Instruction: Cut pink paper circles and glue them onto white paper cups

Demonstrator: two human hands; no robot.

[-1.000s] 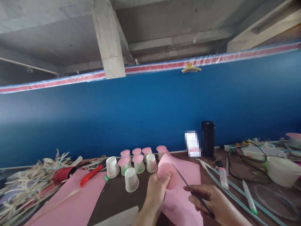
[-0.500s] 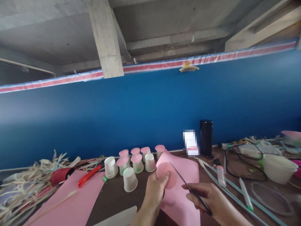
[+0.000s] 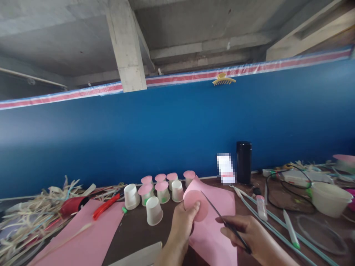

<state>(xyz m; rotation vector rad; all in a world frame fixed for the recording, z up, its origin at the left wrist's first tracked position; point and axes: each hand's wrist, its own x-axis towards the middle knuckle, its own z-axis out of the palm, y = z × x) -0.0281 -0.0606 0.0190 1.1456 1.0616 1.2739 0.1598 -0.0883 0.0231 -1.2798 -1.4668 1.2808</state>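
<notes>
My left hand point(image 3: 183, 221) pinches a round pink paper disc point(image 3: 196, 203) against a larger pink sheet point(image 3: 219, 199), its thumb lying on the disc. In my right hand point(image 3: 241, 231) is a thin dark pointed tool point(image 3: 215, 208), seen edge-on; its exact kind is unclear. The tool's tip lies at the disc's upper right edge, over the sheet. Left of my hands, white paper cups point(image 3: 154, 211) stand upside down on the dark table point(image 3: 135, 229). Several cups behind carry pink discs point(image 3: 162, 186) on top.
To the left lie another pink sheet point(image 3: 80, 232), a red-handled tool point(image 3: 105, 207) and a heap of pale strips point(image 3: 36, 214). A black cylinder point(image 3: 244, 162) stands by the blue partition point(image 3: 172, 129). A white tub point(image 3: 330, 199), a marker point(image 3: 291, 229) and cords point(image 3: 257, 212) lie right.
The camera view shifts slightly left and back. Both hands keep their hold, and the tool's tip stays close to the disc's edge.
</notes>
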